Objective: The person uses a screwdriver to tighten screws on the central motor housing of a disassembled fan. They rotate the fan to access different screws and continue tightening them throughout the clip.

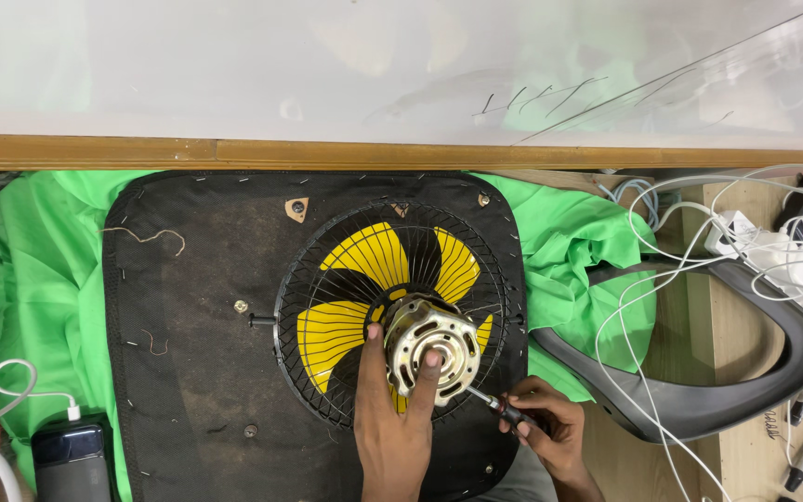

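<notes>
The fan motor (431,351) sits at the hub of a round black wire grille (392,311), with yellow blades (378,251) showing through the wires behind it. I see the whole assembly lying flat on a dark, square padded board (197,316), which rests on a crumpled green cloth (39,279).

My left hand (397,409) comes up from the bottom edge, wrist low and fingers pointing away from me. It is spread loosely over the motor's metal housing: one fingertip presses near the centre of the housing, another touches its left rim, and the palm lies on the grille below. It steadies the motor rather than closing round it.

My right hand (546,428) enters from the lower right, wrist bent inward, fingers curled tight round the dark handle of a screwdriver (499,406). The shaft angles up and left, and its tip meets the lower right edge of the motor housing.

To the right, a curved grey plastic frame (699,409) lies on the wooden bench (755,465) among tangled white cables (745,242). A dark power bank (72,460) with a white cable sits at lower left.
</notes>
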